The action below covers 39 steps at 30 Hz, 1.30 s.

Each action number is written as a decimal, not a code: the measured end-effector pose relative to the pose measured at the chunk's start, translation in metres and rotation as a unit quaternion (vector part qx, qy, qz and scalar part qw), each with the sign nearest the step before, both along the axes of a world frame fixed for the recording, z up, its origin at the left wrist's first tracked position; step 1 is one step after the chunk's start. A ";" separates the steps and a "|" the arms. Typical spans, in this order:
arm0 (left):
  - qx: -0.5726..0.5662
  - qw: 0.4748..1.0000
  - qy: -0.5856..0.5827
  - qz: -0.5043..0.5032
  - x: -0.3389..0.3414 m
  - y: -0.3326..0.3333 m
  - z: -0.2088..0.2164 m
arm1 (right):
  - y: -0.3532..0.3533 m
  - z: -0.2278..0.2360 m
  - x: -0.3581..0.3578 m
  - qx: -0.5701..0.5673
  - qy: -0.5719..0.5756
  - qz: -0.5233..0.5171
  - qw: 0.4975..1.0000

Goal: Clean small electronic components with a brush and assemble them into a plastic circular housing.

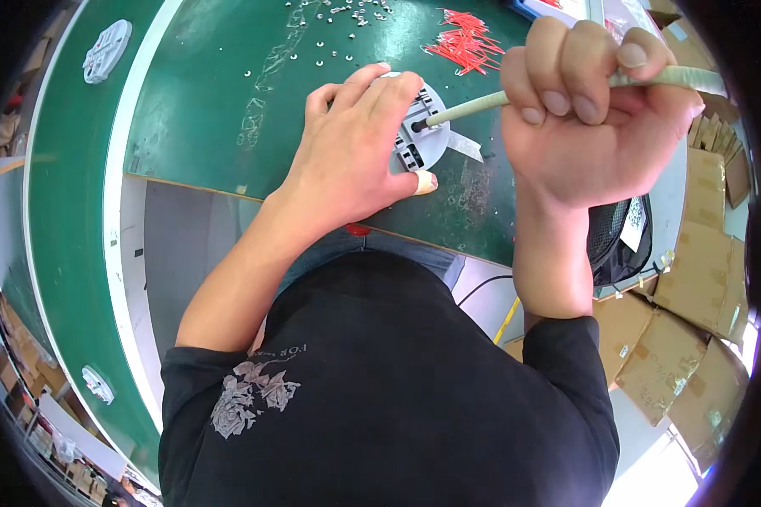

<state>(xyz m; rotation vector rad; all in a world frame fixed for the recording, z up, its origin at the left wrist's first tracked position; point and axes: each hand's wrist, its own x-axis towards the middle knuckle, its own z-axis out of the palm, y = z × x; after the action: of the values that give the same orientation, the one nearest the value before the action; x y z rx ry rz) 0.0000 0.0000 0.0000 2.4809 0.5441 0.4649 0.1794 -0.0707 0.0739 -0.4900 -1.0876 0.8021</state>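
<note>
A round light-grey plastic part [435, 150] with dark metal fittings lies on the green table [203, 127]. My left hand [347, 152] spans its left side, fingertips at the far rim and thumb by the near rim, holding it down. Yellowish tape wraps the thumb. My right hand [600, 118] is raised, its fingers curled round a long pale rod-shaped tool [473, 107] with a dark tip. The tool slants down to the left, and its tip meets the middle of the part. What the tip touches is too small to make out. A pale strip [465, 146] sticks out beside the part.
Small metal pieces [359, 15] are scattered at the far side, near a pile of red wires [465, 42]. A green belt [68, 245] on the left carries similar grey parts [107, 51]. Cardboard boxes [659, 355] and a black mesh bag [609, 241] are at the right.
</note>
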 end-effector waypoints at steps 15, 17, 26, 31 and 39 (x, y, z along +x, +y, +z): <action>0.009 0.996 -0.085 0.013 -0.004 -0.004 -0.018 | 0.021 -0.014 -0.044 -0.043 -0.129 -0.043 0.990; 0.014 0.996 -0.085 0.009 -0.002 -0.003 -0.019 | 0.021 -0.017 -0.055 -0.048 -0.120 -0.083 0.988; -0.141 0.972 -0.186 0.013 0.001 -0.004 0.004 | -0.014 0.074 -0.018 -0.046 0.021 -0.186 0.981; -0.684 0.582 -0.439 -0.033 -0.022 0.002 0.031 | -0.021 0.042 -0.037 -0.251 -0.152 -0.218 0.931; -0.463 0.788 -0.406 -0.023 -0.010 -0.018 0.043 | -0.015 0.029 -0.057 -0.349 -0.087 -0.158 0.919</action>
<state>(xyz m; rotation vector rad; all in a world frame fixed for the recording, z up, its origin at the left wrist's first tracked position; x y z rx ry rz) -0.0105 -0.0182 0.0434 1.1748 0.2344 0.9042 0.1227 -0.0857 0.1024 -1.3292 -0.8254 0.8565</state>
